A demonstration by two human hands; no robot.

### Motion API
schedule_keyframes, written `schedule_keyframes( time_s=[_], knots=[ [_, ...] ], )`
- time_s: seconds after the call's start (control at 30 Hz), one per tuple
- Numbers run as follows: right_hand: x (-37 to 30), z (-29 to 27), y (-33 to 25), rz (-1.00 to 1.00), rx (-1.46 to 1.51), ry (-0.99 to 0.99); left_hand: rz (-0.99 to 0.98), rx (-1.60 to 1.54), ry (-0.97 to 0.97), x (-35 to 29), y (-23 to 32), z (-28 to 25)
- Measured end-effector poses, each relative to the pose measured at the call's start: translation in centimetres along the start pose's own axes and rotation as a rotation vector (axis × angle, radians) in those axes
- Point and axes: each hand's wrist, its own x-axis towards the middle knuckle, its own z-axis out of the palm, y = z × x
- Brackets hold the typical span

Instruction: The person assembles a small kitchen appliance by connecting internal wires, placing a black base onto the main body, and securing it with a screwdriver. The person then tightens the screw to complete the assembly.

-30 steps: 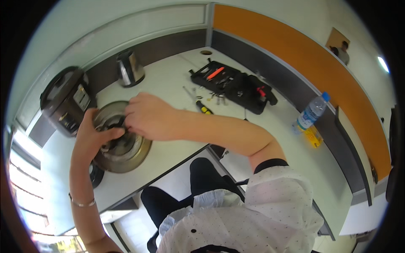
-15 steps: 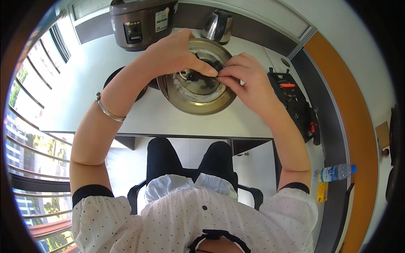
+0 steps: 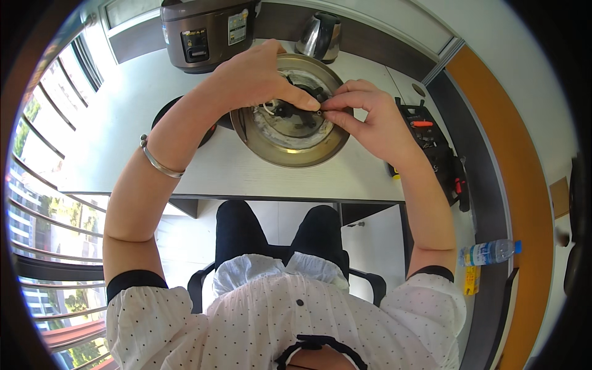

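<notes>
A round, shallow metal dish (image 3: 296, 161) with a wide brass-coloured rim lies on the white table. Its whitish, stained middle carries a black part (image 3: 285, 111) and a short white wire (image 3: 268, 110). Over the dish's far left side reaches my left hand (image 3: 262, 80), fingers beyond the far rim and thumb stretched to the black part, so it grips the dish. My right hand (image 3: 364, 114) is pinched at the dish's right side, beside the left thumb tip. A tiny dark piece shows at its fingertips, too small to name.
A brown rice cooker (image 3: 209, 37) and a metal kettle (image 3: 319, 38) stand at the back. To the right lies a black tool case (image 3: 435, 154) with a red-handled tool (image 3: 422, 124). Further right are a water bottle (image 3: 490, 253) and a yellow item (image 3: 471, 280). A barred window is at left.
My right hand has shifted slightly to the right, its fingers still pinched near the left thumb. A small dark round end now shows by the fingertips. My left hand stays nearly still.
</notes>
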Motion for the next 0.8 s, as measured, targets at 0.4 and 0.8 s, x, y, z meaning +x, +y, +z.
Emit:
schedule_keyframes(
  time_s=[0.4, 0.8],
  knots=[
    [-0.9, 0.4, -1.1, -0.139, -0.320, 0.040, -0.059, -0.082, -0.055, -0.2, 0.3, -0.4],
    [-1.7, 0.8, -3.1, -0.125, -0.467, 0.043, 0.006, -0.019, -0.004, -0.3, 0.0, -0.2]
  ],
)
